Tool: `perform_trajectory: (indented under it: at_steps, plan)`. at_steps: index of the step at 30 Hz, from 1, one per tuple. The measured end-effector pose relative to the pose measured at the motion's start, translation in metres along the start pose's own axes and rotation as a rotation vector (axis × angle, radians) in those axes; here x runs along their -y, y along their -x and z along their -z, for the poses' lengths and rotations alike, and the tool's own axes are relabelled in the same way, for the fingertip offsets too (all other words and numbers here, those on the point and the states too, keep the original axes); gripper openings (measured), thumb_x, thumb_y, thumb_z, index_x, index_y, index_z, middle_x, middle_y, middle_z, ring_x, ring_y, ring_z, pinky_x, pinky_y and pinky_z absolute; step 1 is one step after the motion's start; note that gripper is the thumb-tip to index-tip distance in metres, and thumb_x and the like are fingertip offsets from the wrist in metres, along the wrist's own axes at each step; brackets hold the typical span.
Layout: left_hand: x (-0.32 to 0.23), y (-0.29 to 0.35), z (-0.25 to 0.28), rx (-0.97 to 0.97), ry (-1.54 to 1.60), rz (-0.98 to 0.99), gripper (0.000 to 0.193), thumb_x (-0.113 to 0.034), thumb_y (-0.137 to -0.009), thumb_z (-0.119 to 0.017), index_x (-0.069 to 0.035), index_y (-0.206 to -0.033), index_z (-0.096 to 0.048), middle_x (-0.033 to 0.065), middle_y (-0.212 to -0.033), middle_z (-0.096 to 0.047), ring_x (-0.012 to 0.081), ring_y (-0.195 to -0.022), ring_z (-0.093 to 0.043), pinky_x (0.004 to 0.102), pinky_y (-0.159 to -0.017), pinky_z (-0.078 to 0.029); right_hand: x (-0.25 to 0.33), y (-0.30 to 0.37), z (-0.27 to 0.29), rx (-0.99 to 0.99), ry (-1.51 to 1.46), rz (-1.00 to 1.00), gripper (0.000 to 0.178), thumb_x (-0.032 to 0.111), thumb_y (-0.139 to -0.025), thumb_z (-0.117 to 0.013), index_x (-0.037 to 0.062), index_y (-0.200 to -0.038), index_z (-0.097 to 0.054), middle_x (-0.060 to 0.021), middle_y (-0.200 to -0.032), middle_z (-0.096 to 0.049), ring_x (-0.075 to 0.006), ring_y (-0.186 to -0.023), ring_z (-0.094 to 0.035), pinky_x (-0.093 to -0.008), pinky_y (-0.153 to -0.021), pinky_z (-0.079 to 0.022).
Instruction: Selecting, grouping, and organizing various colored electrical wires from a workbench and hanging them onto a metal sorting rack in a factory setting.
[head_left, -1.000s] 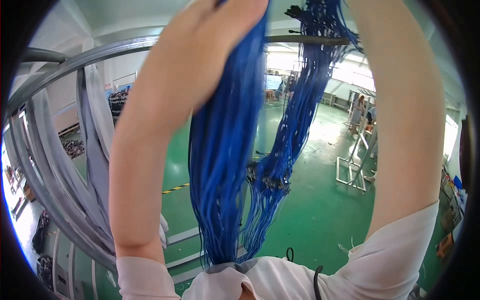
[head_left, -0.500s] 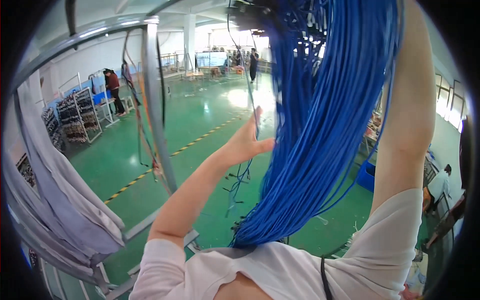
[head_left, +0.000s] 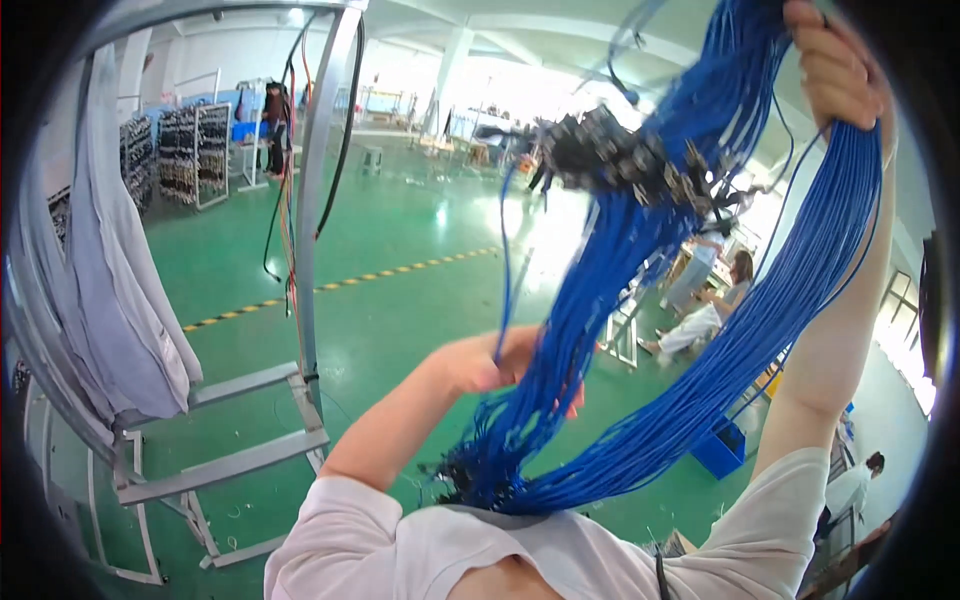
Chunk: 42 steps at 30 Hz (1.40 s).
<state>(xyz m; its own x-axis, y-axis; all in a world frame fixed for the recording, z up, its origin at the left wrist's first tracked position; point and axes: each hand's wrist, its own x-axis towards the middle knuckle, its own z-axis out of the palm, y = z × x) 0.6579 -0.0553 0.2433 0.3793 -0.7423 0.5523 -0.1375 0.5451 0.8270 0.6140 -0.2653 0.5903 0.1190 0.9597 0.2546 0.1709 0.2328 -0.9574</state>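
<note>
A long bundle of thin blue cables (head_left: 700, 385) hangs in front of me, its loops reaching down to my chest. High at the upper right, my right hand (head_left: 838, 75) is closed around the bundle, with strands falling on both sides of it. Partway down, a clump of black connectors (head_left: 620, 160) sticks out across the cables. My left hand (head_left: 510, 360) wraps around the lower left strands, its fingertips showing on their far side. More dark cable ends (head_left: 475, 475) gather at the bottom, against my shirt.
A metal frame (head_left: 320, 200) stands at the left, with loose wires and grey cloth (head_left: 130, 270) hanging on it. Racks of dark parts (head_left: 190, 155) and a person are beyond. Several people sit or stand at the right, near a blue bin (head_left: 720, 447). A striped line crosses the green floor.
My left hand has moved from beside the cables to around their lower strands. My right hand and the black connector clump have come into view. The cables now spread into a wide loop.
</note>
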Motion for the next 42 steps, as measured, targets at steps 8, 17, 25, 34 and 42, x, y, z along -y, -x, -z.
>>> perform_trajectory:
  at_steps: [8,17,25,34,42]
  plan:
    - [0.024,-0.05,-0.053,-0.417,-0.105,0.065,0.057,-0.006,-0.063,-0.071,-0.005,-0.113,-0.043,0.0035,-0.075,-0.056,0.0125,-0.075,-0.054,0.0295,-0.073,-0.043,0.001,0.004,0.008,-0.176,0.169,0.049,0.024,0.013,-0.091,-0.03,-0.0078,-0.103,-0.036,-0.0037,-0.058,-0.036,-0.009,-0.037,-0.035,-0.0215,-0.031,-0.033]
    - [-0.104,0.067,-0.066,-1.244,-0.591,-0.242,0.01,-0.006,-0.072,-0.059,-0.002,-0.076,-0.051,0.002,-0.052,-0.047,0.0095,-0.043,-0.045,0.0245,-0.042,-0.036,-0.014,-0.006,0.022,-0.28,0.406,0.224,0.019,0.015,-0.088,-0.043,-0.0027,-0.095,-0.045,0.0028,-0.053,-0.036,-0.0031,-0.033,-0.034,-0.0173,-0.027,-0.03]
    - [-0.309,0.054,-0.201,-1.491,-1.889,-0.366,0.019,-0.019,-0.07,-0.063,-0.003,-0.076,-0.054,-0.0008,-0.047,-0.044,0.0073,-0.038,-0.041,0.0213,-0.037,-0.031,-0.008,-0.05,0.102,-0.303,0.522,0.547,0.017,0.02,-0.083,-0.053,0.0038,-0.089,-0.052,0.0051,-0.053,-0.04,-0.0006,-0.037,-0.036,-0.0143,-0.031,-0.03]
    - [-0.481,-0.021,-0.145,-1.375,-2.331,-0.16,0.019,-0.011,-0.067,-0.061,0.003,-0.057,-0.054,0.0089,-0.048,-0.05,0.0157,-0.037,-0.046,0.0295,-0.035,-0.035,-0.023,-0.164,0.141,-0.582,0.418,0.689,0.022,0.025,-0.077,-0.062,0.0075,-0.087,-0.055,0.0071,-0.055,-0.045,0.0001,-0.04,-0.04,-0.0126,-0.035,-0.033]
    - [-0.505,0.041,-0.051,-1.485,-2.337,0.237,0.03,-0.032,-0.078,-0.058,-0.006,-0.065,-0.053,0.0,-0.045,-0.042,0.008,-0.036,-0.039,0.0231,-0.036,-0.031,-0.118,-0.259,0.175,-0.501,0.252,0.468,0.015,0.018,-0.077,-0.061,0.005,-0.078,-0.053,0.0025,-0.059,-0.048,-0.0046,-0.043,-0.043,-0.0183,-0.038,-0.036]
